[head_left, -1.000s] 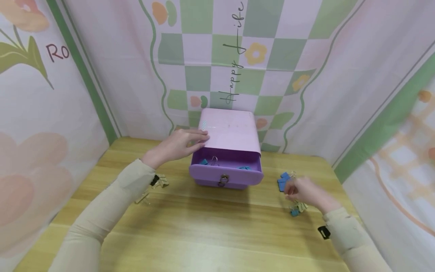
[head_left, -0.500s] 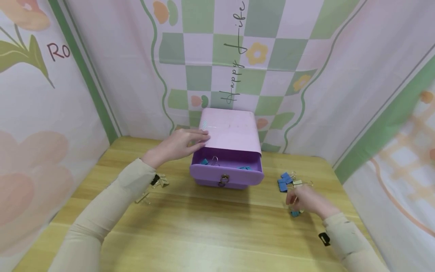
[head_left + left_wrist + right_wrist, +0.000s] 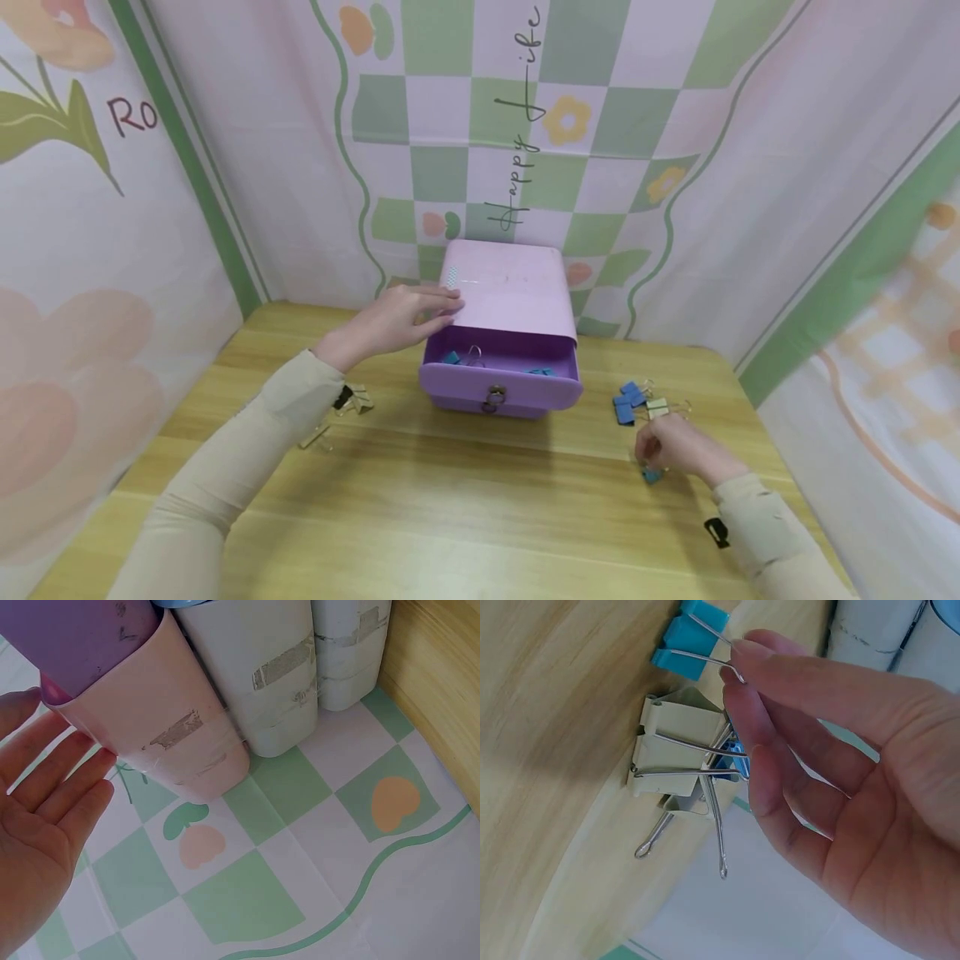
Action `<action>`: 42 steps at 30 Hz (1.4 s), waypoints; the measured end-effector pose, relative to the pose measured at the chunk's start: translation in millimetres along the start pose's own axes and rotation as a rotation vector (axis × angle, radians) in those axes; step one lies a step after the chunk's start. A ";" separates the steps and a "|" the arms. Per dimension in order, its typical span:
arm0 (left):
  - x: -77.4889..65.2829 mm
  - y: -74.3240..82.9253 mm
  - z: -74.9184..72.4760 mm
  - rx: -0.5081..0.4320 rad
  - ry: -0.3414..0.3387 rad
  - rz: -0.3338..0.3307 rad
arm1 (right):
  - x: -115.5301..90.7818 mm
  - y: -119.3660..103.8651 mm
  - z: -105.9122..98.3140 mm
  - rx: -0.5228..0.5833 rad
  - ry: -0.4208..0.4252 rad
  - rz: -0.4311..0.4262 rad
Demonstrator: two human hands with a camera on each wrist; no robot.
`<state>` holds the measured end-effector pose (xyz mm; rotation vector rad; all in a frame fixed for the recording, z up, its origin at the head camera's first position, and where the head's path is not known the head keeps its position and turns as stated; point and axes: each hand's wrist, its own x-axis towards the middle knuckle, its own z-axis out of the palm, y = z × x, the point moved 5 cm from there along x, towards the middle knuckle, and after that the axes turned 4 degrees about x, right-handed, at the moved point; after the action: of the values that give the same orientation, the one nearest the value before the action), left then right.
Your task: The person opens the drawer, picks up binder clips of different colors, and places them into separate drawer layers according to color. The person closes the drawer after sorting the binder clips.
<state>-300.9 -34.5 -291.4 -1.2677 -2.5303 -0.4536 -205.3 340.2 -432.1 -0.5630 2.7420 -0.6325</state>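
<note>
Toward the right edge of the desk [image 3: 465,508], we see the person's right hand [image 3: 675,442] low among a loose cluster of binder clips. Its grip pinches a wire handle of the teal clip [image 3: 690,637] between thumb and forefinger. Just beside that lies a cream clip [image 3: 675,742], its handles reaching up to the other fingers; they seem to touch, though the fingers hide the ends from us. Farther toward the desk's far right corner, we find two blue clips [image 3: 624,410] lying together, with a pale clip [image 3: 657,407] just beside them. Closer to the near right corner, a black clip [image 3: 717,532] lies beside the right sleeve [image 3: 780,533].

Near the middle of the far edge stands a pink box [image 3: 517,287]. Its purple drawer [image 3: 457,382] is pulled out, and we can see small teal pieces [image 3: 450,357] inside. The left hand [image 3: 397,321] grasps nothing: its fingers lie extended against the box's front left corner. Toward the desk's left edge, beside that forearm, we see a few more clips [image 3: 362,398], black and pale.
</note>
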 end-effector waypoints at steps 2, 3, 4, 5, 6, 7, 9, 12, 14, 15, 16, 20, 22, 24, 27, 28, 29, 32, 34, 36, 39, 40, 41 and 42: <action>0.1 -0.1 0.0 0.001 0.001 -0.001 | -0.4 0.4 0.8 0.031 -0.011 0.013; 0.1 -0.2 0.1 0.003 0.002 -0.001 | -0.6 0.7 1.2 0.044 -0.015 0.020; 0.2 -0.2 0.3 0.002 0.001 -0.001 | -0.8 1.2 1.7 0.059 -0.019 0.033; 0.2 -0.2 0.4 0.003 0.001 -0.001 | -0.8 1.7 2.1 0.069 -0.022 0.039; 0.3 -0.1 0.5 0.001 -0.001 -0.002 | -0.9 2.0 2.3 0.076 -0.023 0.043; 0.4 -0.1 0.6 0.000 -0.002 -0.003 | -1.0 2.4 2.5 0.081 -0.025 0.043; 0.6 0.2 0.6 -0.003 -0.005 -0.004 | -0.7 3.2 2.7 0.077 -0.023 0.039; 0.6 0.7 0.1 -0.005 -0.006 -0.007 | -0.2 4.8 2.5 0.064 -0.016 0.031; 0.6 0.9 -0.1 -0.005 -0.005 -0.007 | 0.4 5.9 2.3 0.049 -0.007 0.028; 0.5 0.9 -0.2 -0.005 -0.005 -0.008 | 0.5 6.2 2.2 0.044 -0.006 0.027; 0.4 1.0 -0.3 -0.006 -0.006 -0.007 | 0.5 6.1 2.0 0.040 -0.003 0.027; 0.4 0.9 -0.2 -0.015 -0.009 -0.009 | 0.3 3.9 1.4 0.019 0.008 0.031; 0.3 1.0 -0.4 -0.014 -0.011 -0.011 | -0.2 1.2 0.9 0.007 0.009 0.030; 0.2 1.0 -0.3 -0.016 -0.016 -0.015 | -0.4 -1.1 0.3 0.000 0.010 0.036; 0.0 1.3 -0.2 -0.016 -0.021 -0.016 | 0.1 -4.7 -0.9 -0.018 0.016 0.020; -0.1 1.4 -0.2 -0.016 -0.021 -0.016 | 0.5 -5.7 -1.6 -0.026 0.020 0.011; 0.0 1.5 -0.2 -0.017 -0.020 -0.016 | 1.0 -6.6 -2.4 -0.033 0.025 -0.001; -0.2 1.9 -0.6 -0.015 -0.016 -0.015 | 2.5 -8.9 -5.3 -0.049 0.042 -0.026; 0.0 2.0 -0.9 -0.014 -0.014 -0.015 | 3.7 -10.6 -7.5 -0.057 0.051 -0.041; -0.1 2.0 -1.0 -0.015 -0.015 -0.015 | 5.0 -12.6 -9.5 -0.060 0.055 -0.048; -0.2 1.9 -1.0 -0.012 -0.015 -0.014 | 6.6 -16.4 -12.7 -0.070 0.061 -0.071; -0.2 1.9 -1.0 -0.011 -0.014 -0.013 | 6.9 -17.7 -13.8 -0.072 0.064 -0.080; -0.3 1.7 -1.0 -0.012 -0.013 -0.013 | 7.3 -18.5 -14.6 -0.074 0.067 -0.083; -0.3 1.7 -1.0 -0.010 -0.012 -0.011 | 7.8 -19.1 -15.5 -0.074 0.070 -0.087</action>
<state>-299.3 -34.1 -290.3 -1.2643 -2.5496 -0.4633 -211.6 326.7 -411.1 -0.6928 2.8293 -0.5835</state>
